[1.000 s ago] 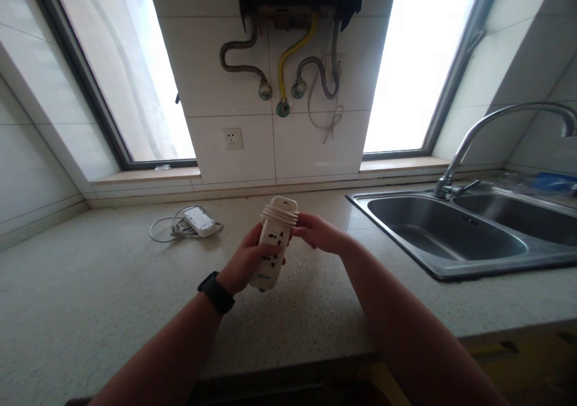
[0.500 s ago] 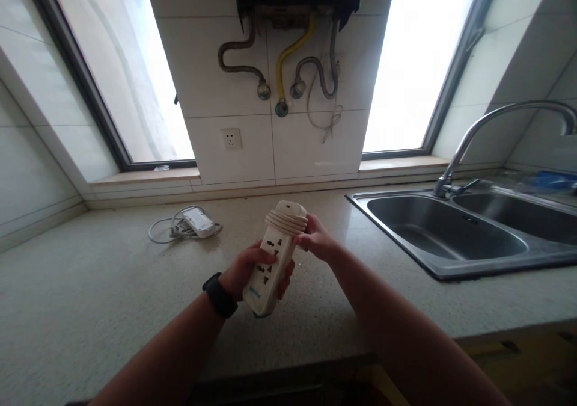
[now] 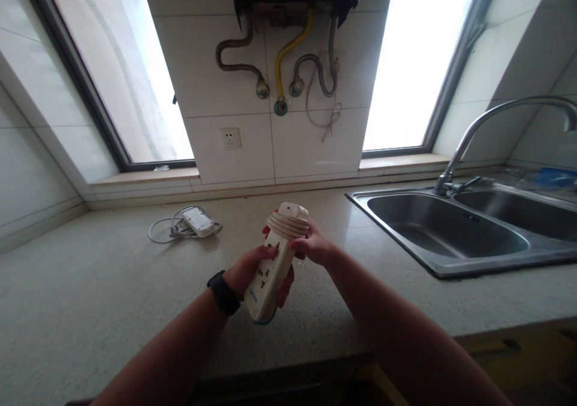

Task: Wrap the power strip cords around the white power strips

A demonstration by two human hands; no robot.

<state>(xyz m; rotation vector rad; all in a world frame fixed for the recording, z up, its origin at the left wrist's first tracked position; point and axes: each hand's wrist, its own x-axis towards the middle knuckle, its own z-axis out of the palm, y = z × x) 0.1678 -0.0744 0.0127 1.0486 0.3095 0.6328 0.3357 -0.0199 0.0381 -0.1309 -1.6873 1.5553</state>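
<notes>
Both forearms reach forward; left hand (image 3: 247,269) curled shut, watch-banded; right hand (image 3: 313,245) pinching beside it.

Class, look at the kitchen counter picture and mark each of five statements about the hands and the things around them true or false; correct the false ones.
1. The left hand grips the lower part of a cream power strip. True.
2. The strip's cord trails loose across the counter. False: it is wound in coils around the strip's upper end, where the right hand holds it.
3. A black watch sits on the right wrist. False: it is on the left wrist.
4. A white adapter with a tangled cable lies on the counter, left of the hands. True.
5. The sink lies left of the hands. False: it lies to their right.
</notes>
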